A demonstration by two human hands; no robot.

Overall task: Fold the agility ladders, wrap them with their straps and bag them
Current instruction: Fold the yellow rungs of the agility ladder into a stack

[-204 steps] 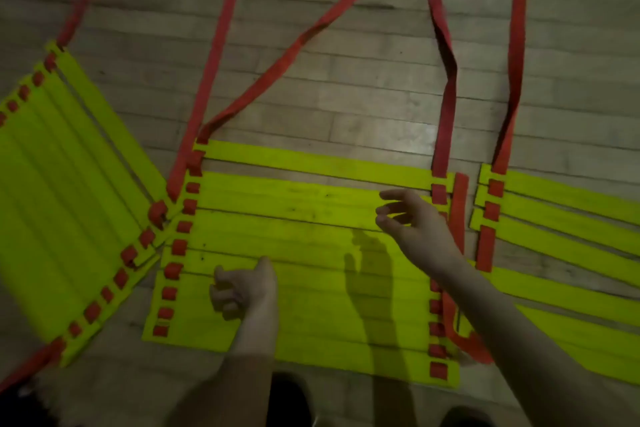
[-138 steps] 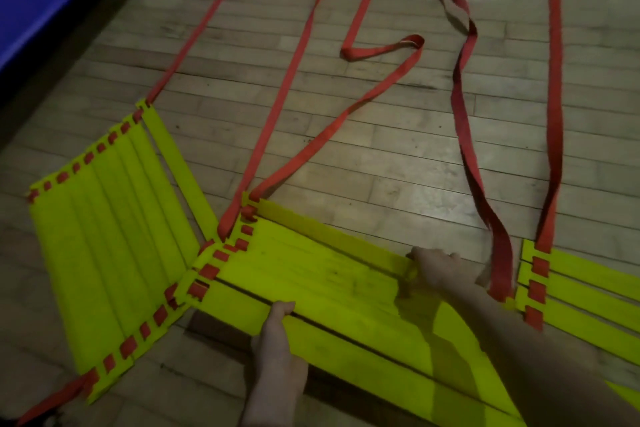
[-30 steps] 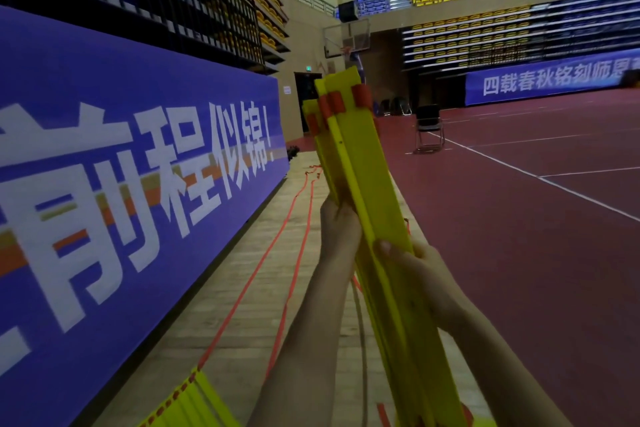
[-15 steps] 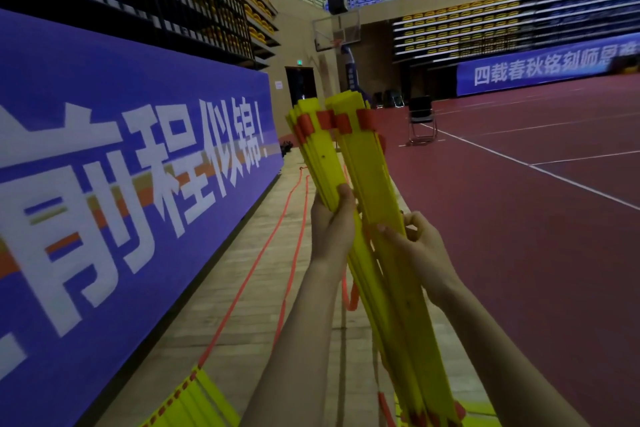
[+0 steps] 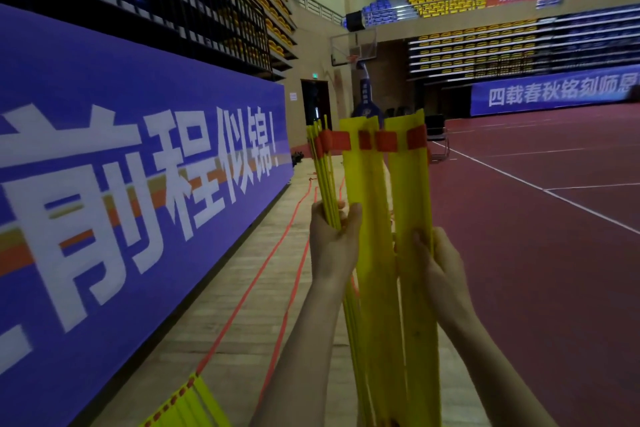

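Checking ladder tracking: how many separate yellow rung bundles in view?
2. One bundle is held upright between the left hand and right hand; another bundle lies on the floor, bottom left. More may be off-frame.

Yellow ladder rungs point(image 5: 370, 218) carry red strap point(image 5: 386, 141) patches; the blue banner point(image 5: 104, 166) bears white characters.

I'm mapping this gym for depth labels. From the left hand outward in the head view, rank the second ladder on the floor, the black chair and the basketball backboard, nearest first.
Measured from the left hand:
1. Second ladder, folded on the floor, lower left beside the blue banner.
2. Black chair, on the red court behind the held rungs.
3. Basketball backboard, high at the far end.
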